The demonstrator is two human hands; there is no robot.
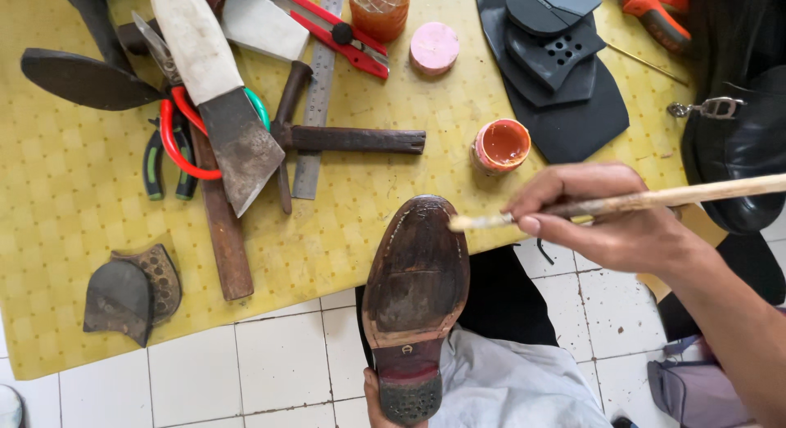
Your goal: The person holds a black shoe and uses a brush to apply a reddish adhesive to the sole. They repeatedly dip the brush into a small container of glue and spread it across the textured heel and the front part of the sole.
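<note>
A worn brown shoe is held sole up over my lap, toe pointing at the table. My left hand grips it at the heel, mostly hidden below the shoe. My right hand holds a long wooden brush, its pale bristle tip touching the right edge of the sole near the toe. A small open pot of orange glue stands on the yellow table cover just beyond the shoe.
On the table lie a broad knife, a hammer, a metal ruler, red cutters, pliers, a pink lid, black rubber soles and worn heel pieces. A black shoe sits at right.
</note>
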